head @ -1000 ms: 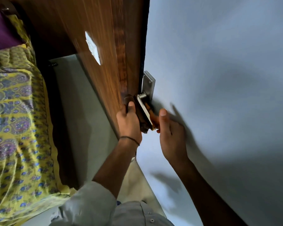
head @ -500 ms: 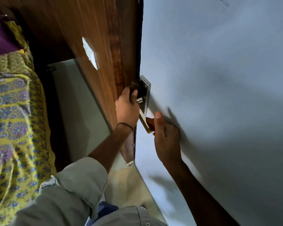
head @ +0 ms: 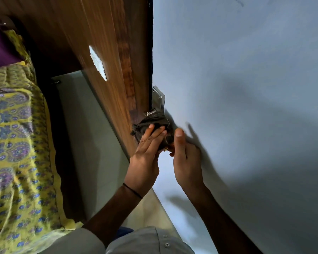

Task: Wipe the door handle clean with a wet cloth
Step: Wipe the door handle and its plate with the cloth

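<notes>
1. Cloth (head: pixel 151 123): dark, bunched over the lever of the handle (head: pixel 158 101), at the door (head: pixel 106 57) edge. Only the metal backplate and a short stub of spindle show above the bundle; lever hidden beneath.
2. Left hand (head: pixel 145 153): fingers extended, fairly flat, pressing the cloth against the lever from the wood side. Pressing, not clenched.
3. Right hand (head: pixel 186 162): thumb raised, touching the cloth from the wall (head: pixel 246 107) side; remaining fingers curl behind and cannot be seen. Likely pinching the lever tip or cloth edge; cannot tell which.
4. Risk, slip: flat-finger pressure gives little hold. Wet fabric on smooth metal probably slides off the lever end if drawn downward too far.
5. Risk, missed areas: bundle covers the lever only. Backplate and spindle neck likely left unwiped unless the cloth is worked upward.
6. Risk, door swing: sideways pressure from the left could push the door toward the wall and trap the right fingers between lever and wall.
7. Risk, drips: excess water may run onto the wood veneer or mark the pale painted wall just beside the handle.
8. Surface: door in brown wood grain, with a white plate (head: pixel 98 63) higher up.
9. Room: pale floor (head: pixel 84 134) below; bed with yellow patterned cover (head: pixel 13 143) at left, well apart from the handle.
</notes>
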Demonstrator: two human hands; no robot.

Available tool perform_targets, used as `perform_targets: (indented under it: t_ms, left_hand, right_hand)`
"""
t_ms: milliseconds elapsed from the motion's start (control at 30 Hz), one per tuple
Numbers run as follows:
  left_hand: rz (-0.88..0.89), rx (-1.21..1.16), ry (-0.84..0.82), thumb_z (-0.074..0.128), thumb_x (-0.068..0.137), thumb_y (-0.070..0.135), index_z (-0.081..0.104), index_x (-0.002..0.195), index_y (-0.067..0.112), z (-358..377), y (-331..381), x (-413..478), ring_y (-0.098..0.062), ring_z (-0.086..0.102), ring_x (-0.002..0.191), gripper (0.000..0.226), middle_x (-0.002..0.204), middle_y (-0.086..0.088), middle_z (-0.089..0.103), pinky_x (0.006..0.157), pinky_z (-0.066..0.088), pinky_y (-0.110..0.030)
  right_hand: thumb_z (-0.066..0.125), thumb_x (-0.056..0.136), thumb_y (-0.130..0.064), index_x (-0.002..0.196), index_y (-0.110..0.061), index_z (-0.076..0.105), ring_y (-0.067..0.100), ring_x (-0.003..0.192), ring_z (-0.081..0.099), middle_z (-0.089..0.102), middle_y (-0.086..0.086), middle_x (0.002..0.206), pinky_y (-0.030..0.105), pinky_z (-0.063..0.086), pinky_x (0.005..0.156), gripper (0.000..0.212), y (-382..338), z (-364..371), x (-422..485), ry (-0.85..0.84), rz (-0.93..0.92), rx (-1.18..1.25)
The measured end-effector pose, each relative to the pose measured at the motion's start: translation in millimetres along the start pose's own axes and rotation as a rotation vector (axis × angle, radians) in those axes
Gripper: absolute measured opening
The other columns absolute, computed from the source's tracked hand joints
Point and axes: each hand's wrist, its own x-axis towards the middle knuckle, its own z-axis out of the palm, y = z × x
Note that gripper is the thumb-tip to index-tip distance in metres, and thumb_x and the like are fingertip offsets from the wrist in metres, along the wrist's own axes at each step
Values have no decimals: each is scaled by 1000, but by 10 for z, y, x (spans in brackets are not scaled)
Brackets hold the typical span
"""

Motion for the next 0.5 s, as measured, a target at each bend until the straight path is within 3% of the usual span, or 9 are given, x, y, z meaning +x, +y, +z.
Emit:
perform_targets:
  t_ms: [100, 167, 267, 333, 400, 500]
  left_hand:
    - [71, 7, -61, 64, 89, -9, 55, 137, 12, -5, 4, -111, -12, 26, 151, 53, 148, 10, 48, 118, 38, -44]
    - [142, 68, -118, 69, 79, -18, 51, 138, 14, 28, -5, -229, -19, 27, 151, 70, 149, 4, 48, 116, 37, -51]
    - [214, 133, -143, 73, 71, -20, 49, 139, 15, 67, -53, -337, -19, 26, 152, 80, 151, 2, 47, 123, 26, -43]
    - [225, 131, -105, 74, 72, -19, 52, 139, 12, 60, -93, -310, -23, 29, 150, 77, 151, -1, 48, 122, 30, -42]
    - [89, 103, -3, 69, 78, -18, 55, 138, 8, 63, -94, -173, -24, 29, 150, 66, 152, -3, 47, 118, 36, -41]
    - [-242, 1, 175, 54, 96, -3, 53, 139, 10, 63, 55, 283, -21, 36, 146, 45, 152, -3, 47, 113, 40, -30]
  right_hand:
    - [43, 97, -58, 103, -5, 76, 8, 88, 73, 79, 1, 92, 17, 56, 73, 62, -25, -25, -66, 38, 111, 141]
    - [42, 101, -46, 103, -5, 74, 4, 86, 74, 79, -4, 87, 13, 55, 70, 51, -51, -54, -109, 36, 189, 261]
    - [37, 105, -37, 97, -9, 72, -4, 76, 72, 78, -11, 78, 8, 51, 64, 46, -33, -63, -121, 13, 197, 304]
    - [38, 100, -49, 104, -10, 73, -1, 86, 73, 79, -6, 90, 11, 53, 71, 52, -38, -50, -100, 17, 192, 305]
    - [39, 91, -61, 102, -19, 74, 0, 95, 72, 78, -7, 97, 14, 53, 80, 57, -44, -22, -66, 9, 182, 282]
    - [35, 99, -53, 99, -24, 69, -5, 95, 69, 75, -7, 105, 8, 51, 79, 45, -79, -4, 15, -3, 201, 298]
